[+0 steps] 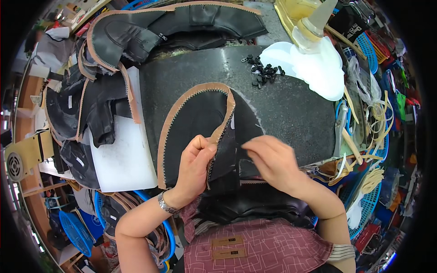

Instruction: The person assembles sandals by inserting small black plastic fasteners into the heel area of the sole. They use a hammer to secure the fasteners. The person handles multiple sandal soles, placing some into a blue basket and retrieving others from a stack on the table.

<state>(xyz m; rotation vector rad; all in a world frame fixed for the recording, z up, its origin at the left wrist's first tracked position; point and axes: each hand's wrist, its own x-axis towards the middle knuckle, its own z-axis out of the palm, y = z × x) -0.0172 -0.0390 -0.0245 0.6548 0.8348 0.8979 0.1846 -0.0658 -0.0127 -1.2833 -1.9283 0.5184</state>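
A black boot upper (193,118) with a tan, zigzag-stitched edge strip lies in front of me, its strip folded back along the middle. My left hand (195,164) is closed, pinching that strip between thumb and fingers. Just right of it, over the upper's dark inner part, my right hand (275,161) holds its thumb and fingertips together. It is slightly blurred, and anything between those fingertips is too small to make out. Beyond the upper, a heap of small black zipper sliders (264,73) lies on the dark work board (182,68).
More black boot uppers (132,38) lie at the far left, beside a white slab (120,159). White rounded sheets (314,68) sit at the far right under a glue-like container (312,32). Blue baskets (75,232) and loose pale strips (350,145) flank the board.
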